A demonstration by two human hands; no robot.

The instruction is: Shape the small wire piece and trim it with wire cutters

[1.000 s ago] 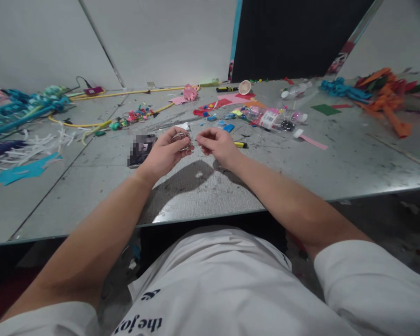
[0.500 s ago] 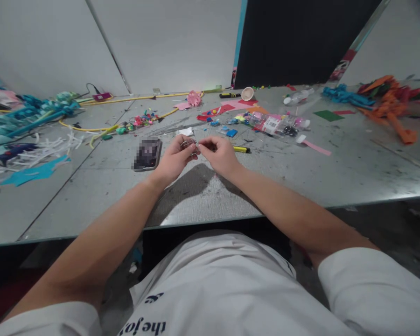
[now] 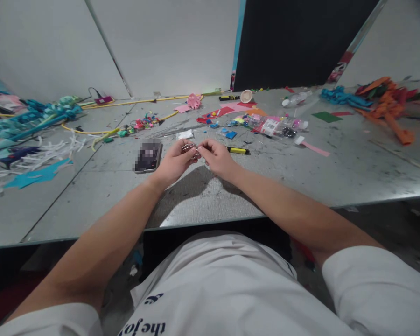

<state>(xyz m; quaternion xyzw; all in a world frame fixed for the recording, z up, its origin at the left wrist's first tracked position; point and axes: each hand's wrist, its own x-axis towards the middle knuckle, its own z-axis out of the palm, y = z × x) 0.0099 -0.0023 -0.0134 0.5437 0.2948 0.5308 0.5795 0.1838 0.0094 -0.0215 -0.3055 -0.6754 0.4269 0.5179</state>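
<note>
Above the middle of the table, my left hand is closed on a small, thin, shiny wire-like piece, too fine to name exactly. Close against it, my right hand pinches at the same piece with thumb and forefinger; the fingers hide most of that spot. A phone lies just left of my left hand. Partly behind my right hand is a yellow and black cutter. A small white packet rests beyond my fingertips, and a blue piece lies to its right.
Plastic bottles, red paper and a pink flower lie farther back. Blue braided strips and white strips cover the left side. Orange strips are heaped at the right. The table's front edge runs before my body.
Both hands stay together at the shiny piece, with only slight finger shifts. My right hand sits a little farther left against the cutter, showing more of it. The view has shifted slightly.
</note>
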